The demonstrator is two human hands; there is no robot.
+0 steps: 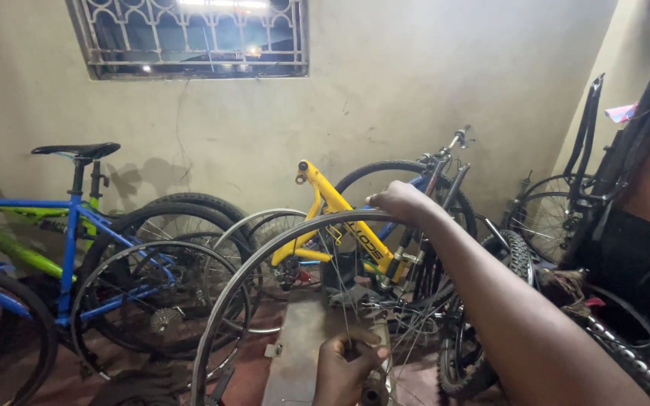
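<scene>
No packages, signs or screens show here. The only label is the dark lettering printed along the sloping tube of the yellow bike frame (340, 218), which leans against the far wall near the middle, just behind the bare wheel rim (265, 263).

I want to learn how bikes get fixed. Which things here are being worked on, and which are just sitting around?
In use:
- bare wheel rim, gripped at the top by the right hand
- its spokes, pinched near the hub by the left hand
- metal stand under the wheel

Just sitting around:
- blue bike
- yellow bike frame
- loose wheels by the wall
</scene>
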